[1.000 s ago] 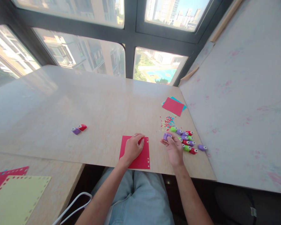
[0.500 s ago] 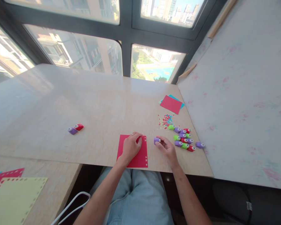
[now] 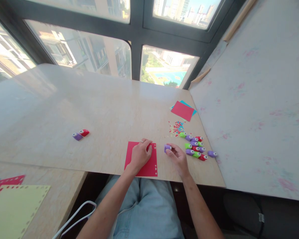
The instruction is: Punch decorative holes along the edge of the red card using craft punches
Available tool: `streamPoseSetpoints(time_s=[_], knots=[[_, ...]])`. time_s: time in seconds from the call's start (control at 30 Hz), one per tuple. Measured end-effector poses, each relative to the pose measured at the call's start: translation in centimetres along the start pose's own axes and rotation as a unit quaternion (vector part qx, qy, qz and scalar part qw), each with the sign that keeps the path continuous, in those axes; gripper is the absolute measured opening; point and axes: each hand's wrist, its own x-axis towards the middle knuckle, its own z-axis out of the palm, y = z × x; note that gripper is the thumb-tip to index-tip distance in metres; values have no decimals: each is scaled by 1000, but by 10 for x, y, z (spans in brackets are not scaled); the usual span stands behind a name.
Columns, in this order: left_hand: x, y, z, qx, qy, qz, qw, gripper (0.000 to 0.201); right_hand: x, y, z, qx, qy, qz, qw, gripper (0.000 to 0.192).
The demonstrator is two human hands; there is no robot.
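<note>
We're pinning the red card (image 3: 141, 158) flat at lower centre with our left hand (image 3: 140, 154), fingers spread on it, while our right hand (image 3: 177, 156) is pinching a purple punch (image 3: 167, 148) just right of the card's holed edge. Likely risk — the card sliding under light pressure, skewing the hole row. No containers — spare punches (image 3: 195, 147) and confetti (image 3: 176, 127) are lying loose on the table (image 3: 89, 106).

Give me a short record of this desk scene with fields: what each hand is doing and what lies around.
left hand: flat on the red card, pressing it to the table
right hand: holds a purple punch just right of the card
right of it: cluster of small punches, paper bits
farther left: purple and red punch pair
</note>
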Motion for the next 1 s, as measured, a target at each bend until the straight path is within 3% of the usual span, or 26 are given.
streamPoseSetpoints(time_s=[0.33, 0.5, 0.73, 1.0], knots=[[0, 2, 0, 3, 4, -1, 1000, 17, 0, -3, 2, -27, 1, -2, 1000, 37], [-1, 1, 1, -3, 7, -5, 1000, 16, 1, -6, 3, -105, -23, -46, 993, 34], [-1, 0, 2, -5, 6, -4, 1000, 17, 7, -12, 2, -252, -149, -121, 949, 27], [-1, 0, 1, -7, 3, -6, 1000, 17, 14, -33, 1, -341, -211, -186, 897, 32]])
